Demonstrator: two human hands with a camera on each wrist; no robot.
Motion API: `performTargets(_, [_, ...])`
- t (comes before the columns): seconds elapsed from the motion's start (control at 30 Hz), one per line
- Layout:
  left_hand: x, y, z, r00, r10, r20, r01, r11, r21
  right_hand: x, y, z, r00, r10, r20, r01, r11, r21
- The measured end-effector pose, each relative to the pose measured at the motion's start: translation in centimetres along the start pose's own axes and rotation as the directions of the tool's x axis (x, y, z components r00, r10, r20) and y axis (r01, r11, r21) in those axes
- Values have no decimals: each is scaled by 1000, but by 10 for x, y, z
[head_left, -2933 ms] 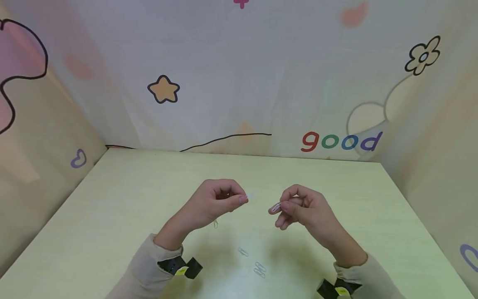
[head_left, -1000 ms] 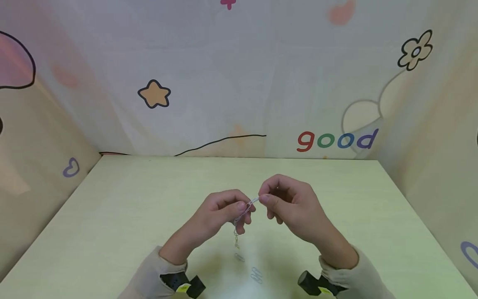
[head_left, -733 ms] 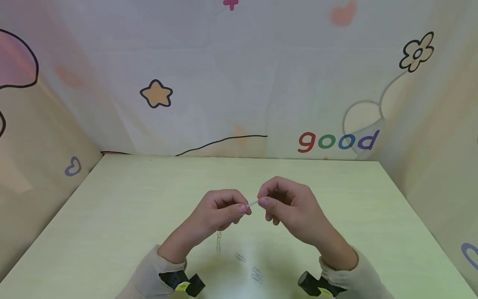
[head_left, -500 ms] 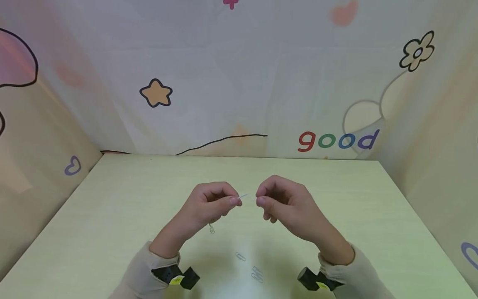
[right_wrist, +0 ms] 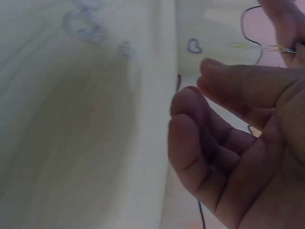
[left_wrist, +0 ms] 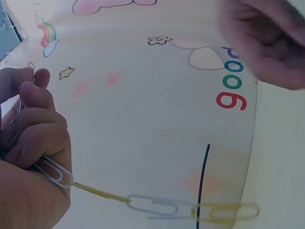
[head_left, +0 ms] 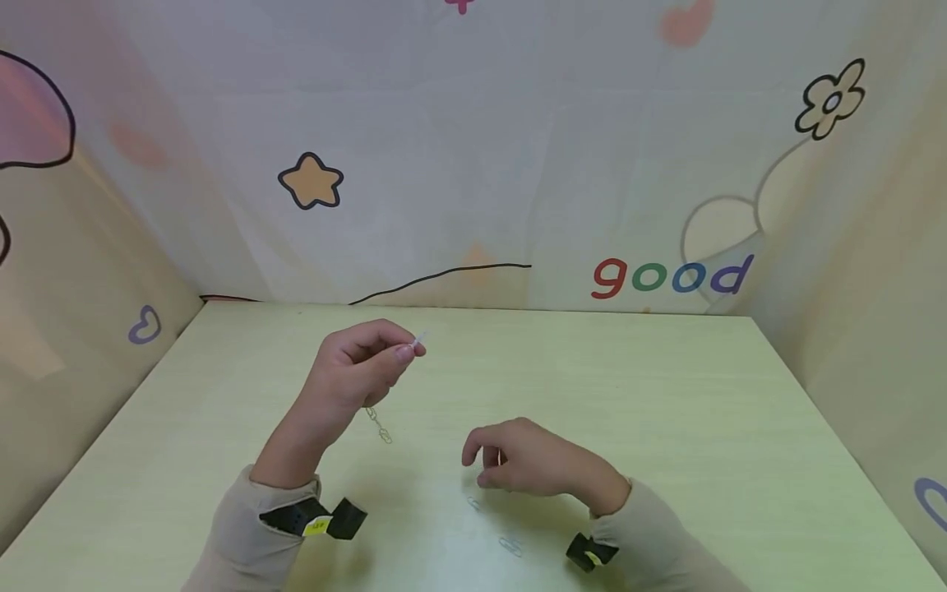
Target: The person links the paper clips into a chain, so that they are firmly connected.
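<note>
My left hand (head_left: pixel 348 374) is raised over the left-middle of the table. Its thumb and forefinger pinch a paper clip, whose tip (head_left: pixel 419 338) pokes out past the fingertips. From under the palm dangles the rest of a paper clip chain (left_wrist: pixel 100 192), white and yellow clips linked in turn; part of it is hidden inside the curled fingers. My right hand (head_left: pixel 528 456) hovers low over the table with loosely bent fingers (right_wrist: pixel 183 140) and nothing between them. Just below its thumb lies a loose paper clip (head_left: pixel 473 503), and nearer me are more loose paper clips (head_left: pixel 510 546).
The pale table (head_left: pixel 651 395) ends at a printed cloth backdrop (head_left: pixel 459 164) with cloth on both sides. A black camera is strapped to each wrist.
My right fingers have come off the chain's end clip, and that hand has dropped down to the loose clips. My left hand has moved left and up with the chain.
</note>
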State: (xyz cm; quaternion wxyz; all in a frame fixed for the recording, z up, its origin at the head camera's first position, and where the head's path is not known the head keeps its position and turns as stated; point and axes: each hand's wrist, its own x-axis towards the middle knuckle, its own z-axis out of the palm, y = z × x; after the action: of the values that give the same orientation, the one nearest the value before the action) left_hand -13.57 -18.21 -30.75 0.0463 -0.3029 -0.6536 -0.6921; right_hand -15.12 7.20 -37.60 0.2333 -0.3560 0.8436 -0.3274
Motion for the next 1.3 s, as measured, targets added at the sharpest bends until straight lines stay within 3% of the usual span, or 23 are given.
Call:
performTargets(0.23, [2, 0, -2, 1000, 6, 1, -6, 1000, -2, 4, 12, 20, 997, 14, 71, -4, 989, -146])
performTargets(0.63, [1, -6, -2, 999, -33, -7, 33, 999, 21, 5, 10, 32, 998, -61, 23, 65, 942, -328])
performTargets(0.8, [-1, -7, -3, 999, -39, -9, 39, 999, 33, 6, 7, 34, 999, -50, 18, 53, 937, -346])
performTargets(1.07, [1, -9, -2, 1000, -31, 2, 31, 999, 39, 6, 5, 33, 997, 63, 34, -48, 941, -335])
performTargets(1.3, [1, -11, -1, 999, -38, -1, 38, 998, 49, 5, 7, 33, 995, 82, 51, -61, 944, -325])
